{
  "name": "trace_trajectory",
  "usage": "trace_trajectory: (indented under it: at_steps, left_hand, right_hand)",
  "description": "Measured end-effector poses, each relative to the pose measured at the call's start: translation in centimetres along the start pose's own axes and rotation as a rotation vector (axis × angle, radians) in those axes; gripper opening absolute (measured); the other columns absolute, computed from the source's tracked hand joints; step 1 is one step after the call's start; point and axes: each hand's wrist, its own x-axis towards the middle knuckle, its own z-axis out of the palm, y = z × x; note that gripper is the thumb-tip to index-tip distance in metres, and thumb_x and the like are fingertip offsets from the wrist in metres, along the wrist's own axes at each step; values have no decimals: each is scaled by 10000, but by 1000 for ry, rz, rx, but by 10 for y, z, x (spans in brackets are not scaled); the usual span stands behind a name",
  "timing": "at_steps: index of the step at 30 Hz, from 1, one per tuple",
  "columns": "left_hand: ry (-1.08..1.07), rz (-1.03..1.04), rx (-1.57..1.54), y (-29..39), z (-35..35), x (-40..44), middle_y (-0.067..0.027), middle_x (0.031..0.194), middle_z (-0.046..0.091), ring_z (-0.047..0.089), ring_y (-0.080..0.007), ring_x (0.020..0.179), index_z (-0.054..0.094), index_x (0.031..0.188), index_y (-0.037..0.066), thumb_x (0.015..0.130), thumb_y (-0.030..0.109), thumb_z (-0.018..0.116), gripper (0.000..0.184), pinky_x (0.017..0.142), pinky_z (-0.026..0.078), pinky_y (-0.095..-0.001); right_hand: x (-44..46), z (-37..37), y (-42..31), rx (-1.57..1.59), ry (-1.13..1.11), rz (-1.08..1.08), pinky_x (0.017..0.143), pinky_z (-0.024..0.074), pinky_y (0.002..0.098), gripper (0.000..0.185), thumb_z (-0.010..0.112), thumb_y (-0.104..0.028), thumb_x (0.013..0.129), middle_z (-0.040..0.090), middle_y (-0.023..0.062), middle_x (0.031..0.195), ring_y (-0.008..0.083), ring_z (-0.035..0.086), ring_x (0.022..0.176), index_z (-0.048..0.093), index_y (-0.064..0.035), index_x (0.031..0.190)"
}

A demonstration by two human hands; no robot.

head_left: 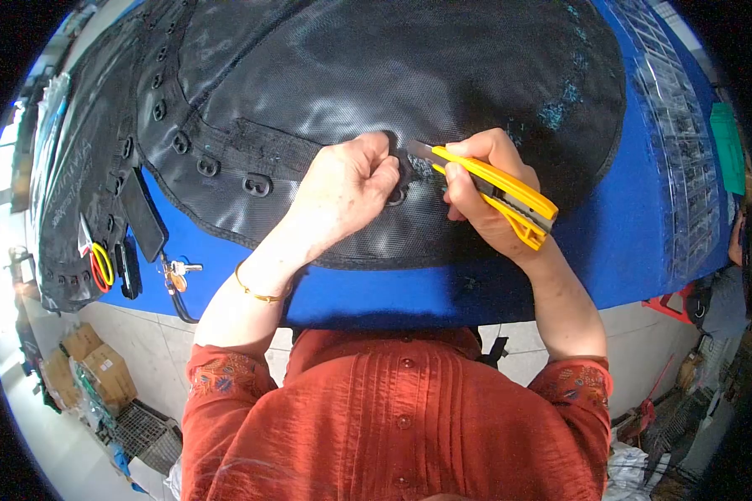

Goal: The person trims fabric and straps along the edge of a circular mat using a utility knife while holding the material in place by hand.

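A large black mesh sheet (376, 75) with a row of black oval rings along its edge lies on the blue table (376, 299). My left hand (347, 185) is closed in a pinch on the sheet near its front edge; what lies between the fingertips is hidden. A yellow utility knife (510, 188) is held in my right hand (495, 192), its blade pointing left toward my left fingers. The blade is close above the sheet, beside a dark ring (395, 197) partly covered by my left hand.
At the left lie scissors (100, 265) with coloured handles, a black phone-like object (142, 215) and keys (180, 269). Clear plastic packs (679, 159) line the right side, beside a green object (727, 149). Cardboard boxes (100, 367) stand on the floor at lower left.
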Motion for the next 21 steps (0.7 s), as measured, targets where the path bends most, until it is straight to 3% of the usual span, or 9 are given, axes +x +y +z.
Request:
trace_trajectory:
  at_steps: [4, 6, 10, 12, 19, 21]
  left_hand:
    - [10, 24, 4, -3, 1, 0, -186, 667, 610, 640, -321, 614, 556, 807, -5, 927, 129, 607, 188, 601, 492, -401]
    - [30, 39, -30, -5, 3, -1, -48, 616, 503, 454, -85, 596, 523, 785, 8, 948, 128, 632, 230, 550, 420, -311]
    - [31, 24, -8, -3, 2, -1, -47, 613, 497, 449, -81, 594, 516, 779, 8, 946, 120, 625, 230, 548, 418, -310]
    - [9, 23, 10, -1, 0, 0, -202, 692, 622, 652, -352, 644, 554, 804, -9, 908, 118, 605, 172, 617, 498, -414]
    - [11, 17, -3, -3, 1, 0, -196, 686, 620, 655, -339, 643, 554, 802, -12, 908, 116, 604, 173, 621, 500, -407]
    - [42, 59, -29, -6, 4, 0, -38, 599, 488, 449, -74, 583, 508, 764, 11, 946, 112, 621, 237, 535, 414, -304]
  right_hand:
    - [-3, 0, 7, -63, 9, -66, 542, 530, 266, 150, 649, -124, 943, 659, 54, 766, 113, 654, 579, 554, -76, 1048]
    - [-4, 1, 7, -84, 22, -124, 543, 529, 264, 150, 648, -120, 943, 659, 55, 773, 111, 654, 584, 557, -76, 1053]
    - [-6, 1, -1, 28, 58, 11, 542, 525, 258, 165, 650, -120, 940, 660, 57, 796, 107, 653, 588, 566, -80, 1076]
    - [-5, 2, -3, 67, 63, 63, 547, 524, 255, 169, 652, -138, 944, 657, 52, 799, 99, 651, 595, 571, -86, 1083]
    - [-3, 6, 1, 48, 22, 4, 560, 527, 257, 166, 650, -157, 949, 657, 53, 815, 103, 649, 602, 575, -88, 1080]
    - [-3, 6, 1, 50, 21, 9, 558, 528, 259, 166, 650, -155, 949, 658, 53, 817, 104, 650, 600, 575, -89, 1081]
